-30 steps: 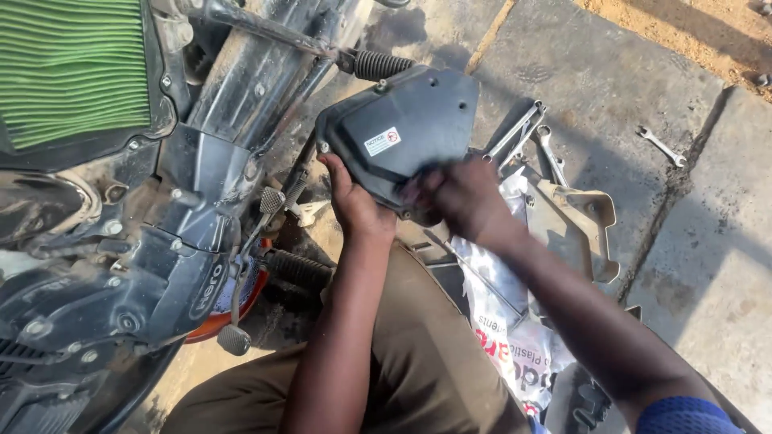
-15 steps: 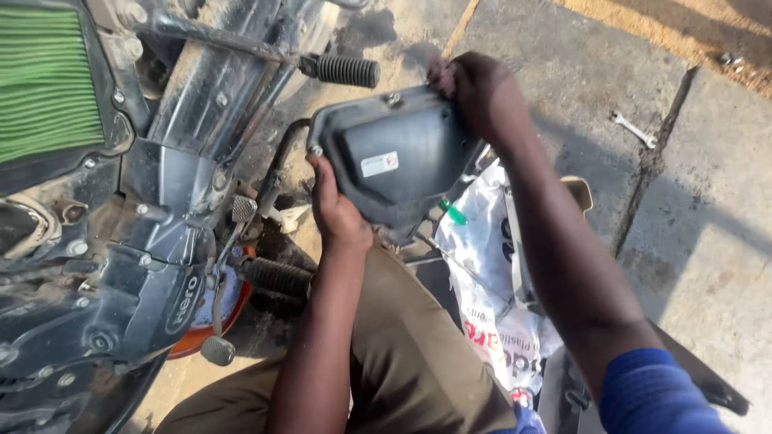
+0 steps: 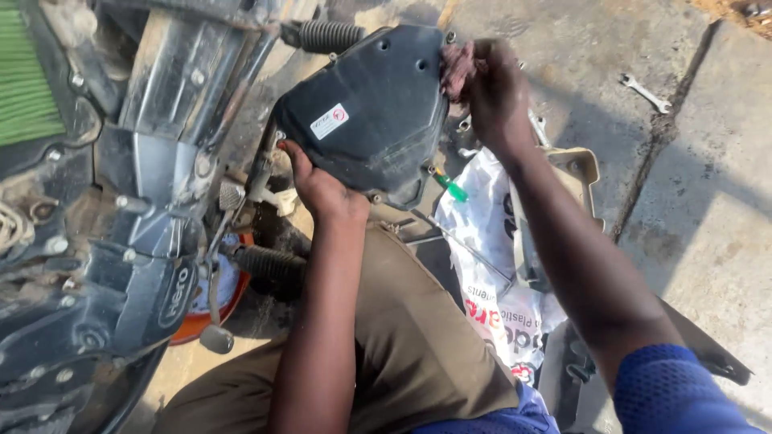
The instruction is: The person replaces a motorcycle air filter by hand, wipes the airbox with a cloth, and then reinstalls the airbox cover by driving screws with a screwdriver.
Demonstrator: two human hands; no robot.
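- Motorcycle [image 3: 137, 241]: fills the left half of the view, its dark engine and frame parts exposed; a green pleated air filter [image 3: 28, 80] shows at the upper left edge, a ribbed black footpeg [image 3: 330, 34] juts out at the top, and a second footpeg [image 3: 269, 264] lies lower, beside the person's knee.
- Concrete paving [image 3: 708, 217]: sunlit slabs on the right, divided by a dark joint.
- Black plastic cover [image 3: 366, 120]: a flat, roughly shield-shaped motorcycle panel with a small white and red sticker, held up in the air between the motorcycle and the paving, above the person's brown trouser leg [image 3: 410, 345].
- White plastic bag [image 3: 494, 273]: printed, lying on the ground below the cover and to the right of the leg; a beige plastic part [image 3: 585, 169] rests just behind it.
- Left hand [image 3: 318, 186]: fingers closed on the lower left edge of the cover, supporting it from below.
- Right hand [image 3: 490, 88]: closed around a reddish rag [image 3: 457, 66], pressing it against the cover's upper right corner.
- Screwdriver [image 3: 450, 189]: green handle showing just under the cover's lower edge, its thin shaft running down across the bag.
- Open-ended spanner [image 3: 645, 92]: lies alone on the paving at upper right, well apart from both hands.
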